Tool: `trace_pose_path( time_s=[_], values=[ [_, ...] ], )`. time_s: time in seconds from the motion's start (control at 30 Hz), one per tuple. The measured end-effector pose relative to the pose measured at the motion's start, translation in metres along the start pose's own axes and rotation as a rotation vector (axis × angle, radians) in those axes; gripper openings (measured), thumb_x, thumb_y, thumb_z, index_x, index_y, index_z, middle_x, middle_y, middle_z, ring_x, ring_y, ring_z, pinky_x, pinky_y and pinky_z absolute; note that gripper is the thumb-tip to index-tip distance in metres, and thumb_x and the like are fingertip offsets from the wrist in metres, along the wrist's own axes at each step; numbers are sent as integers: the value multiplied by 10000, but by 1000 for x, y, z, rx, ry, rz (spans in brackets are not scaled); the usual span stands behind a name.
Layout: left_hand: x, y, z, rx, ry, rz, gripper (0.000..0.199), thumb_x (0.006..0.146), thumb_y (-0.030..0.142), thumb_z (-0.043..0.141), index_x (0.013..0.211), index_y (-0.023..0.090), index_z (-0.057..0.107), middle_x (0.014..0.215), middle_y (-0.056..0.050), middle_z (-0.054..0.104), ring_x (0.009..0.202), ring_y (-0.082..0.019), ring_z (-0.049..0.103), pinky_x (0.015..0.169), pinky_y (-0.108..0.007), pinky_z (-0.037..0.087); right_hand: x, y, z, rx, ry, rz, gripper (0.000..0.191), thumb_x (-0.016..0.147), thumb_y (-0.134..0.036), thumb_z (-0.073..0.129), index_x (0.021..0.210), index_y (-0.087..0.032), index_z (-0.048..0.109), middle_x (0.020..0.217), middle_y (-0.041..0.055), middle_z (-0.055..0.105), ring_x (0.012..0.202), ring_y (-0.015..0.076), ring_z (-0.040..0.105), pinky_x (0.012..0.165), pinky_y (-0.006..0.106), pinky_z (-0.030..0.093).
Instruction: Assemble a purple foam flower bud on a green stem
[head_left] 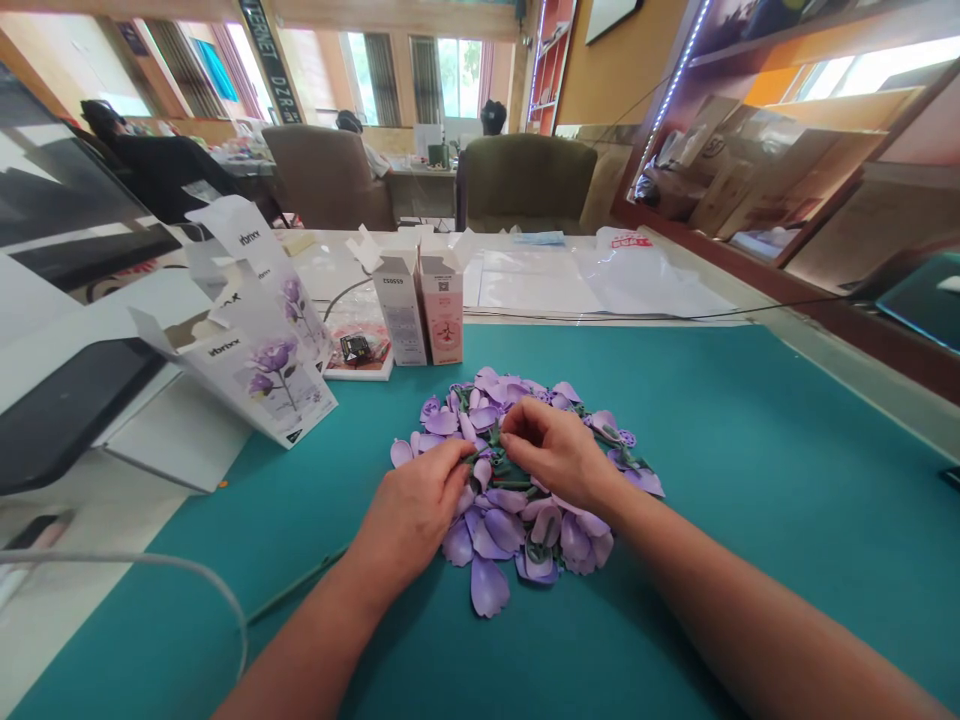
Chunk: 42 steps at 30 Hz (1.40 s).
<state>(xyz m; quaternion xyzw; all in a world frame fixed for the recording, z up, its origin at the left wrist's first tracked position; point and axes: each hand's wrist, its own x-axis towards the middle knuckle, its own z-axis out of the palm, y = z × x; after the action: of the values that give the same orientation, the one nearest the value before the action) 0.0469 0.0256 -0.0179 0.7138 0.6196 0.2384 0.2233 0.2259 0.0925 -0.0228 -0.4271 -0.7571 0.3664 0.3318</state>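
Observation:
A heap of loose purple flower petals [491, 530] mixed with green stem pieces [514, 484] lies on the green mat. Over the heap's left side is my left hand [424, 505], its thumb and fingers pinched together near a small green part that I cannot make out clearly. My right hand [551, 450] hovers above the middle of the pile with thumb and forefinger pinched at a small green piece [495, 436]. Under my left forearm a long green stem [296, 588] lies apart from the heap.
White boxes with a flower picture [274, 385] stand open at the left. Two narrow cartons, one white [403, 310] and one pink [445, 315], stand behind the heap. A grey cable [187, 567] loops at the lower left. People sit at desks farther back.

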Motion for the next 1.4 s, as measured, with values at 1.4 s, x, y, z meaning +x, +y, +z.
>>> trace_pose_path(
  time_s=[1.4],
  values=[
    [2, -8, 2, 180, 62, 67, 386, 949, 344, 362, 1156, 275, 680, 1067, -43, 759, 901, -229, 720, 796, -319, 550, -5, -9, 14, -361, 27, -164, 91, 771, -104, 556, 751, -188, 529, 724, -2, 592, 670, 129, 506, 615, 237, 335]
  ],
)
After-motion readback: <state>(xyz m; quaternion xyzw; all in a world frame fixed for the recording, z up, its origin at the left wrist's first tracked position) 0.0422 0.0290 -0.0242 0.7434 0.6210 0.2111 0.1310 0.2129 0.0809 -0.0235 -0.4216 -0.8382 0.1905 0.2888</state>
